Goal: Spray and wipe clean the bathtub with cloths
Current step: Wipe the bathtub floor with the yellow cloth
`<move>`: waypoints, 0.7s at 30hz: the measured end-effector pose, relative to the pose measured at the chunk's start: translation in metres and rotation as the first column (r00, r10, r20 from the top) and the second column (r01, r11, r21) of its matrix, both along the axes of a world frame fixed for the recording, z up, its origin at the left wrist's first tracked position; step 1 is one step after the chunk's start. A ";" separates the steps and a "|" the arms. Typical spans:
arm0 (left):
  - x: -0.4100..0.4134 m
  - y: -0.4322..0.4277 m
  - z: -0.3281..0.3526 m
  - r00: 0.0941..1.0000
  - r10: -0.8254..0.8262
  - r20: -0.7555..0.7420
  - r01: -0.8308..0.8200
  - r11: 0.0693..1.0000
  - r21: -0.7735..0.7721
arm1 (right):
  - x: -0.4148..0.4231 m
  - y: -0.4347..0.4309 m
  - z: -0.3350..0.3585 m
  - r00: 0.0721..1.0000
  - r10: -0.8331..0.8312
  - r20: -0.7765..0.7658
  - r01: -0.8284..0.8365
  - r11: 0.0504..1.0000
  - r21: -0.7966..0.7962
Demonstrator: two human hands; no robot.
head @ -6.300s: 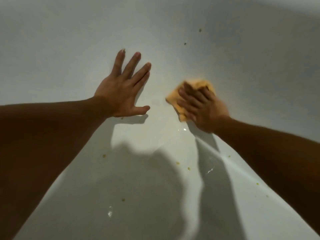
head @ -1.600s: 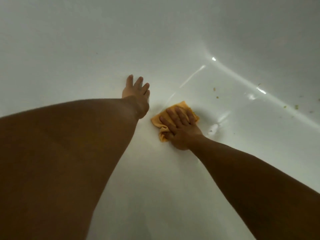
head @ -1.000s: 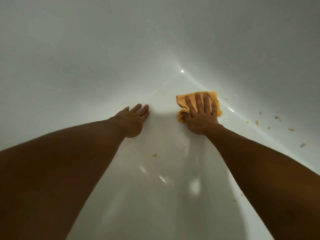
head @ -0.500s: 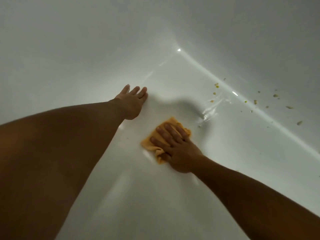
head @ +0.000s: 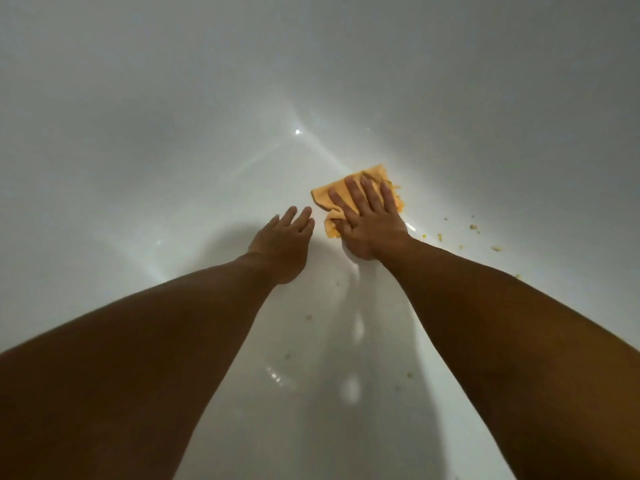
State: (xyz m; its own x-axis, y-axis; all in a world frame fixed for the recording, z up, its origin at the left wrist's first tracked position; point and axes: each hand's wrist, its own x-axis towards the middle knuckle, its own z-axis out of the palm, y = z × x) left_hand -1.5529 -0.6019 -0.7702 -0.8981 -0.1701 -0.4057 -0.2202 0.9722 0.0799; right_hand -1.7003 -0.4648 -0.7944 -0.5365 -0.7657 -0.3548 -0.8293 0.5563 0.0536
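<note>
Now right hand (head: 372, 226) presses orange cloth (head: 323, 198) to bathtub (head: 173, 133), left hand (head: 282, 247) apparently flat

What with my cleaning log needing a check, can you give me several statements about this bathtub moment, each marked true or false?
1. The right hand presses flat on an orange cloth. True.
2. The left hand holds a spray bottle. False: it holds nothing, and its fingers are straight.
3. Yellowish crumbs lie on the bathtub to the right of the cloth. True.
4. Both hands touch the cloth. False: only the right does; the left is beside it, apart.
</note>
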 end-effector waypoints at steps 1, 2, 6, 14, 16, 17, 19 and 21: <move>-0.005 0.007 -0.001 1.000 0.014 -0.013 -0.014 1.000 0.020 | -0.003 0.008 0.000 1.000 0.006 -0.026 -0.006 1.000 -0.003; -0.010 0.015 -0.002 1.000 0.024 -0.014 -0.024 0.999 0.038 | -0.006 0.020 0.000 0.999 0.007 -0.040 -0.007 1.000 -0.002; -0.017 0.033 -0.008 1.000 0.009 -0.004 -0.009 0.999 0.035 | -0.012 0.073 0.003 0.997 -0.005 -0.074 0.009 0.999 0.052; -0.041 0.072 -0.016 0.996 0.038 -0.084 -0.036 0.999 0.032 | -0.015 0.106 0.016 0.993 0.030 -0.112 -0.017 0.993 0.118; -0.045 0.087 -0.018 0.995 0.025 -0.094 -0.022 0.999 0.038 | -0.018 0.131 0.019 0.990 0.021 -0.136 -0.005 0.993 0.115; -0.048 0.097 -0.019 0.994 0.019 -0.111 -0.015 0.999 0.034 | -0.019 0.146 0.018 0.988 0.016 -0.152 0.001 0.994 0.113; -0.051 0.107 -0.024 0.985 0.031 -0.171 -0.024 0.999 0.039 | -0.019 0.164 0.018 0.984 0.016 -0.175 0.002 0.995 0.105; -0.053 0.119 -0.030 0.968 0.050 -0.246 -0.035 0.997 0.062 | -0.019 0.181 0.019 0.980 0.013 -0.197 0.006 0.995 0.095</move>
State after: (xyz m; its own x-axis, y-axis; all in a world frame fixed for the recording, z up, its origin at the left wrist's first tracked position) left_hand -1.6059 -0.4826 -0.7999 -0.9641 -0.1931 -0.1823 -0.2276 0.9546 0.1920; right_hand -1.7189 -0.2842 -0.7753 -0.6006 -0.7356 -0.3132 -0.7990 0.5380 0.2686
